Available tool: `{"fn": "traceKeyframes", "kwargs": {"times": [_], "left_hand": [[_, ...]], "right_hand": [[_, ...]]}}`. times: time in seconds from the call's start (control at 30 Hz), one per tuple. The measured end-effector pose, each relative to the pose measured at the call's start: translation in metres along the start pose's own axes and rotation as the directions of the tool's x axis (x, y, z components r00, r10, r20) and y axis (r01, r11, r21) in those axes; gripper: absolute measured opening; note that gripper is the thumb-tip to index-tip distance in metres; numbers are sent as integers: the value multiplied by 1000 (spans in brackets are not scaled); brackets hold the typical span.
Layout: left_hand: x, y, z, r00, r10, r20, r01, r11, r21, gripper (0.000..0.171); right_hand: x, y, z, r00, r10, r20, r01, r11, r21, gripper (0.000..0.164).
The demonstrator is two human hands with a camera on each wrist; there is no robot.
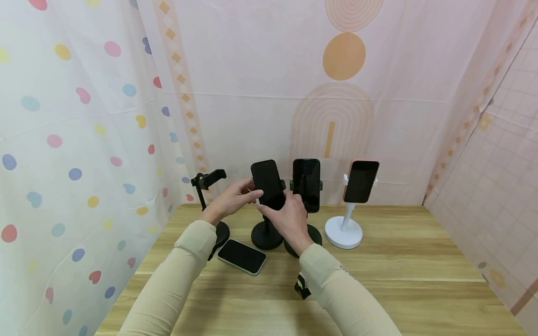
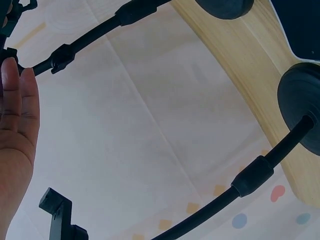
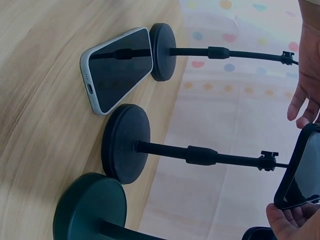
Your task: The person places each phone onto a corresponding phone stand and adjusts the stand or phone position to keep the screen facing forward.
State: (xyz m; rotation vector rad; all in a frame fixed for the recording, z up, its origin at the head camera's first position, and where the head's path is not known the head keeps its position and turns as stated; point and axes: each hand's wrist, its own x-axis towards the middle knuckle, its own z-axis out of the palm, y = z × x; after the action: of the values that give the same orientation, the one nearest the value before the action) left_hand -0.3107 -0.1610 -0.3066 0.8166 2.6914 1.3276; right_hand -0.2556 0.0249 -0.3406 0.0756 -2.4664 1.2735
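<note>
Black phone: the upright black phone (image 1: 267,184) is above the near-middle of the row, at the second stand from the left, its top leaning left and its dark face turned near.
Middle black stand: its round base (image 1: 266,237) is on the desk (image 1: 420,280) below that phone; part of its clamp (image 1: 283,185) shows at the phone's right edge.
Left hand: the left hand (image 1: 235,198) is at the phone's left edge, fingers fairly straight, thumb reaching across the lower left of the face; whether it presses the phone I cannot tell.
Right hand: the right hand (image 1: 292,217) grips the phone's lower right part, fingers curled.
Hands together: slightly apart, the phone between them.
Left black stand: the leftmost stand (image 1: 222,234), its holder up beyond the left hand.
Flat phone: a pale-edged phone (image 1: 242,256) lies face up, near side of the two black bases.
Green stand: just right of the middle one (image 3: 90,210), carrying a dark phone (image 1: 307,184).
White stand: the rightmost stand (image 1: 343,232), carrying a pink-edged phone (image 1: 361,182).
Cloths: dotted (image 1: 92,140) at left, arch-patterned (image 1: 252,70) at the far side.
</note>
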Motion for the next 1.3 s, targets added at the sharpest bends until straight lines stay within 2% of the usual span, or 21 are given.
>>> {"fn": "traceKeyframes", "kwargs": {"times": [0.57, 0.77, 1.07, 1.3], "left_hand": [[-1, -2, 0, 1000, 17, -25, -17, 1000, -13, 26], [-2, -2, -1, 999, 7, -36, -7, 1000, 13, 27], [-5, 1, 1, 995, 41, -89, -34, 996, 81, 26], [-5, 3, 3, 992, 8, -126, 1, 997, 72, 24]], "right_hand": [[-1, 2, 3, 999, -37, -11, 36, 999, -20, 82], [-2, 2, 3, 999, -44, -12, 44, 999, -26, 84], [-1, 2, 6, 999, -40, -21, 39, 999, -37, 85], [0, 0, 6, 999, -22, -29, 20, 997, -69, 83]]}}
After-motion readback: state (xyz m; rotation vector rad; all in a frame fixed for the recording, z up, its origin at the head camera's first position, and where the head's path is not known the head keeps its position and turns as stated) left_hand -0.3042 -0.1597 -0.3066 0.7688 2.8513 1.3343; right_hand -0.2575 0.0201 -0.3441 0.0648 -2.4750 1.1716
